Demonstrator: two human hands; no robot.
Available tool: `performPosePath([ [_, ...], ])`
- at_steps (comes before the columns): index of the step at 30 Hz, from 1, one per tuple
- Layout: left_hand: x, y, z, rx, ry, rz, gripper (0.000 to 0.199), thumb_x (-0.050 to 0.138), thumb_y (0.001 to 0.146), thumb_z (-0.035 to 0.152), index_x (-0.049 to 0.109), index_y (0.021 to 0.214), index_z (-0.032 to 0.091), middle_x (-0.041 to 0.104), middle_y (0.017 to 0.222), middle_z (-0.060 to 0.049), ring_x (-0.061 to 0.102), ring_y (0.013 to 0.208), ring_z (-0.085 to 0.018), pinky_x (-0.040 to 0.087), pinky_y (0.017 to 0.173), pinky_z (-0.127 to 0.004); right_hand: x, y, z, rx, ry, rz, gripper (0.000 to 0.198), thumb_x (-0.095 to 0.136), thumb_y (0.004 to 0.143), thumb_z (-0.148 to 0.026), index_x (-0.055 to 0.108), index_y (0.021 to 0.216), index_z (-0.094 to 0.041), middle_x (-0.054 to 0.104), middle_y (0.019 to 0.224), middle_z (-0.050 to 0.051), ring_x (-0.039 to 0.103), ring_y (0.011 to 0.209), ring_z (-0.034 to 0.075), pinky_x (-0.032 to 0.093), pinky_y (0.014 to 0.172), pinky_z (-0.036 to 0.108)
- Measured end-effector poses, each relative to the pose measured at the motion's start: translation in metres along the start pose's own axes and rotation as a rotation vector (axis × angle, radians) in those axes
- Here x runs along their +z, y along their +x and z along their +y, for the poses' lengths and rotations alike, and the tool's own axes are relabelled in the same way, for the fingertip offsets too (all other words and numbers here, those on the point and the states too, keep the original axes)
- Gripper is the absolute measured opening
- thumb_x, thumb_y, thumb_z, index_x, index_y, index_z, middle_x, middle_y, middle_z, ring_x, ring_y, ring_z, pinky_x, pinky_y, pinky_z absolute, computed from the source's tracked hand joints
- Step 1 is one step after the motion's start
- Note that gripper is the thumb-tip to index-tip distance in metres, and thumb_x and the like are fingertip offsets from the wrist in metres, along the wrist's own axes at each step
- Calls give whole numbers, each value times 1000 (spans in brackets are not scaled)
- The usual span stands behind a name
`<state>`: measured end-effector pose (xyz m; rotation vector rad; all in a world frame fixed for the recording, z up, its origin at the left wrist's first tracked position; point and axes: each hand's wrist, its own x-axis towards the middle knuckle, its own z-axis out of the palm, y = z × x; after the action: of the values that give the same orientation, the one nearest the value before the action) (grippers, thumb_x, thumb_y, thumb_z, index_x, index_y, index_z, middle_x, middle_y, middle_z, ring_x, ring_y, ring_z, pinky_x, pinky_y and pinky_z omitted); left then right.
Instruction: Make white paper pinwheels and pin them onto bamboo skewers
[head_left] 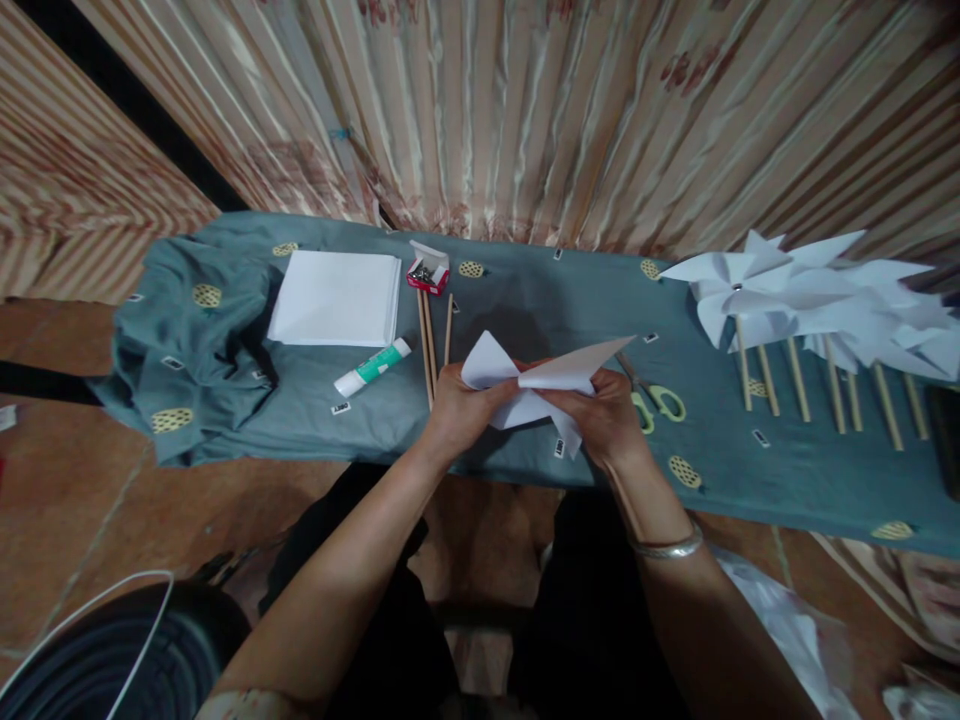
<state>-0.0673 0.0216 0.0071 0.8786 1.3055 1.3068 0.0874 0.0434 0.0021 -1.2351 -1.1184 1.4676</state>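
Between my two hands is a white paper pinwheel (559,372), its blades partly folded in and one long point sticking out to the right. My left hand (469,405) grips its left side, thumb pressed toward the centre. On the other side my right hand (604,412) pinches the paper, with some fingers hidden behind it. The pinwheel is held just above the cloth near the table's front edge. Close to my right hand lie scissors (664,400) with light green handles. Wooden sticks (429,340) lie just beyond my left hand.
On the blue-green tablecloth (600,290) are a stack of white paper (337,298), a glue stick (373,367) and a small red box of metal pins (428,270). Several finished pinwheels on sticks (817,300) lie at the right. A pleated curtain (480,120) hangs behind the table.
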Motion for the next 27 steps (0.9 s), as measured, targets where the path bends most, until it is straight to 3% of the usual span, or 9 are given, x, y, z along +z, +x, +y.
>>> performPosePath([
  [15, 0, 2, -3, -18, -82, -3, 24, 85, 48, 25, 76, 67, 14, 73, 66, -2, 65, 62, -16, 53, 62, -26, 1, 1, 6, 37, 43, 14, 26, 89, 50, -33, 77, 70, -21, 72, 64, -2, 60, 54, 13, 49, 54, 27],
  [27, 1, 1, -7, 2, -50, 7, 23, 83, 58, 28, 76, 74, 13, 76, 74, -4, 68, 68, -18, 55, 66, -29, 5, -1, 3, 62, 78, 16, 27, 89, 52, -32, 78, 74, -21, 76, 72, -1, 64, 60, 14, 52, 60, 28],
])
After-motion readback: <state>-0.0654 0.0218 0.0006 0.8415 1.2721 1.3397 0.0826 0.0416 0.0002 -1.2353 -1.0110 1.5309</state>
